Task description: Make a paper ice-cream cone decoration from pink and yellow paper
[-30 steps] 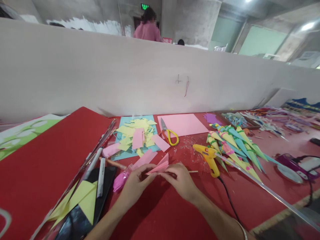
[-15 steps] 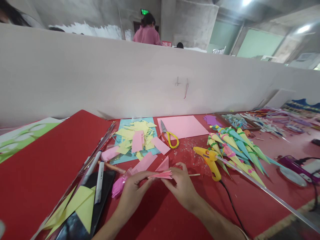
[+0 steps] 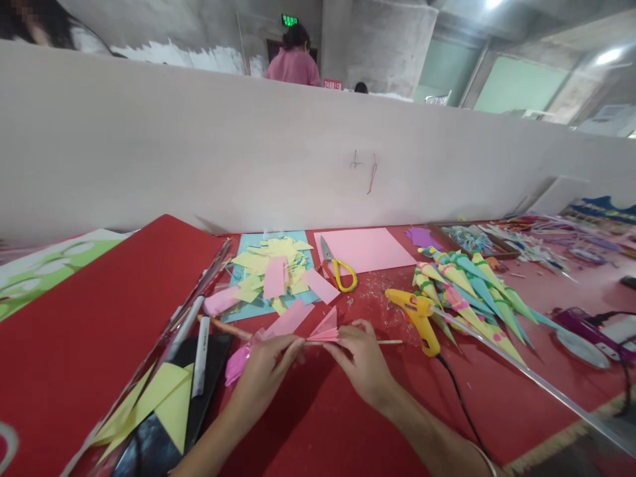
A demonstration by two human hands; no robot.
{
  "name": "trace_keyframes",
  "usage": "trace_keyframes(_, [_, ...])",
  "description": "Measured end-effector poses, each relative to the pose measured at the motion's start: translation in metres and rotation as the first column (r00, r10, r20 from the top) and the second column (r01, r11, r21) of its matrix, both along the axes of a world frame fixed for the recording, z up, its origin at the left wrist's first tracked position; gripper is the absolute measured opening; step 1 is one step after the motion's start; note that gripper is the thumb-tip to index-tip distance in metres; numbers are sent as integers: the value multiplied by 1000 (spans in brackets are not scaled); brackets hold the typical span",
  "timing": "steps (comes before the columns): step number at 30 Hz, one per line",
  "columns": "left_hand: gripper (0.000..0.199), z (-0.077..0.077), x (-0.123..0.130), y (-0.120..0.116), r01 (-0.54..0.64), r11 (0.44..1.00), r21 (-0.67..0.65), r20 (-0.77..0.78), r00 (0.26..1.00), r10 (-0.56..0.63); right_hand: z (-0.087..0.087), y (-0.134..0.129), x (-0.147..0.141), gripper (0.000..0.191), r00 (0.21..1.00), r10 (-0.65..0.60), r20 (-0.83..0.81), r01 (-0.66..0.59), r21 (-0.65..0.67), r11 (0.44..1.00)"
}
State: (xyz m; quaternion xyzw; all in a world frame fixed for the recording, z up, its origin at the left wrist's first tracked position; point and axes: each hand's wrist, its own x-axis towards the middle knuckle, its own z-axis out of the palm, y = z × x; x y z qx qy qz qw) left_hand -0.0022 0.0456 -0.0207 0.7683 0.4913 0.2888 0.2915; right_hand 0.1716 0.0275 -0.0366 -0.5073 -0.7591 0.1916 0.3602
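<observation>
Folded pink paper (image 3: pixel 324 333) lies between my two hands above the red table. My left hand (image 3: pixel 272 361) pinches its left end, thumb and index finger together. On the right side, my right hand (image 3: pixel 358 358) has its fingertips at the paper's other end. A thin wooden stick (image 3: pixel 390 342) runs beneath the paper and sticks out to the right of my right hand. Beside my left hand are a bright pink bundle (image 3: pixel 237 366) and a flat pink strip (image 3: pixel 292 319).
Beyond the hands lie yellow paper scraps (image 3: pixel 278 255), scissors (image 3: pixel 342 271) and a pink sheet (image 3: pixel 368 248). A yellow glue gun (image 3: pixel 420 315) and paper cones (image 3: pixel 477 291) are at the right. A marker (image 3: pixel 201 358) and a red board (image 3: pixel 114 318) are at the left.
The folded pink paper has narrowed between my fingers and sits slightly higher. More of the stick now shows, between my hands and at the right.
</observation>
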Motion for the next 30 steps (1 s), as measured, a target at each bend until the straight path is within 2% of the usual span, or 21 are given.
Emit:
trace_keyframes(4, [34,1,-1,2,-20,1000,-10,-5,1000,20,-4,2,-1,17,1000,-2,-23,3,19,1000])
trace_keyframes(11, [31,-2,-1,0,5,1000,-3,28,1000,-5,-5,1,0,19,995,14,102,-21,72,997])
trace_keyframes(15, [28,1,1,-2,-20,1000,8,94,995,20,1,-1,1,20,995,51,81,-54,26,998])
trace_keyframes(19, [26,5,2,-1,-40,999,-26,156,987,44,4,-3,2,25,997,26,66,-25,-22,999])
trace_keyframes(24, [21,9,3,-3,-92,993,-72,255,961,108,8,-5,1,27,995,96,-37,-99,-73,992])
trace_keyframes(30, [24,5,7,-6,14,984,-180,327,944,47,10,-7,-1,30,987,122,-102,-132,-96,987])
